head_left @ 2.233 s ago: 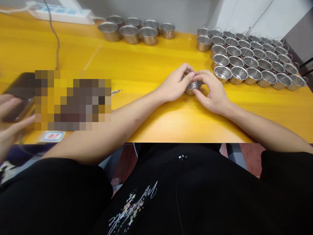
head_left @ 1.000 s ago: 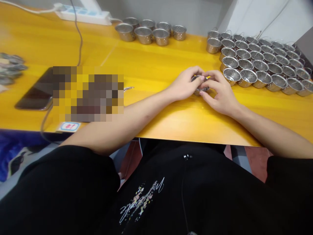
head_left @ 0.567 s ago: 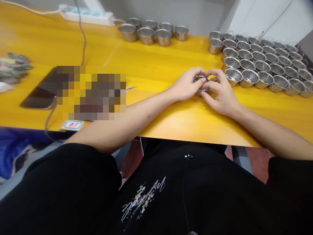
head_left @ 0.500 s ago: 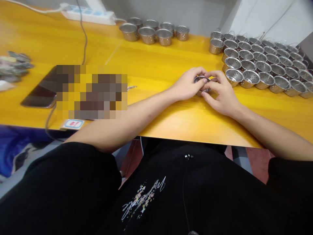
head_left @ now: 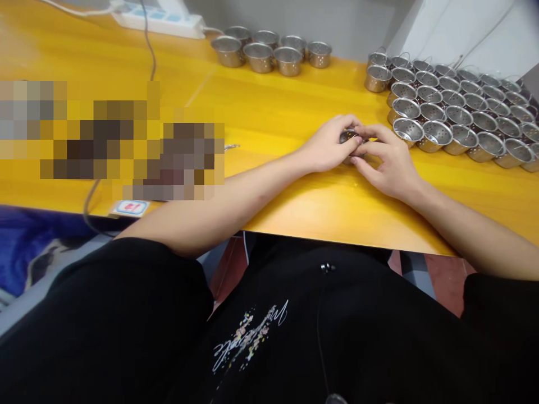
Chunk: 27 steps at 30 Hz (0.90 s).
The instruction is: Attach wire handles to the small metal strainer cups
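A small perforated metal strainer cup [head_left: 351,138] rests on the yellow table [head_left: 269,118], mostly hidden between my two hands. My left hand [head_left: 326,147] pinches it from the left, fingers curled round its rim. On the other side my right hand [head_left: 389,163] closes on it too, thumb and fingers pressed against the cup. Both forearms lie on the table.
Several rows of like strainer cups [head_left: 455,112] stand at the right rear. A smaller cluster of metal cups [head_left: 272,50] sits at the back centre. A white power strip [head_left: 158,14] with a dark cable [head_left: 147,45] lies at the back left. The table's front edge runs below my arms.
Over the last two seconds the cup has been turned between my fingers, its perforated bottom no longer showing. Another person's hand at the far left has gone from view. My head has shifted left.
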Each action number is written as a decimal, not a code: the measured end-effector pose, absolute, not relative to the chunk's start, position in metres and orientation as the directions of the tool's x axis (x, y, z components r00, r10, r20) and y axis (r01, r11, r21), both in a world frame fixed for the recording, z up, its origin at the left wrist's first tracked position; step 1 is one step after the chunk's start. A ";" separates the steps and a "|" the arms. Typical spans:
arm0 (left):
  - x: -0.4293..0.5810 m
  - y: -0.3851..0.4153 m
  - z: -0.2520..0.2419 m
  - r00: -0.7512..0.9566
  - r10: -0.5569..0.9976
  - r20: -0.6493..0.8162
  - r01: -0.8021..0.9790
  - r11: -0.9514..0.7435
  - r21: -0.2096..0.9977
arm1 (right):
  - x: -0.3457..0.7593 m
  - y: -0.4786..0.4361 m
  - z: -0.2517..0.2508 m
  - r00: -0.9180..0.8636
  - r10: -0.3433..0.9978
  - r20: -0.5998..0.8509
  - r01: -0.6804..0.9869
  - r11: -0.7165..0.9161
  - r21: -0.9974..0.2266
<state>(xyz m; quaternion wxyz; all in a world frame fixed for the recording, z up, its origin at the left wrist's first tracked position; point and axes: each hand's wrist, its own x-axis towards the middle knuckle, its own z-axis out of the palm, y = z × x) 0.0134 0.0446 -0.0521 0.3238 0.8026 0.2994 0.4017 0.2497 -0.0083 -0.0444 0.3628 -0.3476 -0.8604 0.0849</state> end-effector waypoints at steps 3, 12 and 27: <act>0.013 0.045 -0.052 0.492 0.751 0.440 0.213 -0.594 0.775 | 0.250 -0.009 -0.044 -0.503 0.657 0.562 0.536 0.747 -0.393; 0.014 0.048 -0.055 0.479 0.766 0.428 0.185 -0.565 0.804 | 0.251 -0.006 -0.044 -0.509 0.665 0.548 0.546 0.741 -0.392; 0.011 0.042 -0.052 0.511 0.744 0.430 0.256 -0.609 0.751 | 0.252 -0.007 -0.045 -0.500 0.657 0.564 0.545 0.745 -0.384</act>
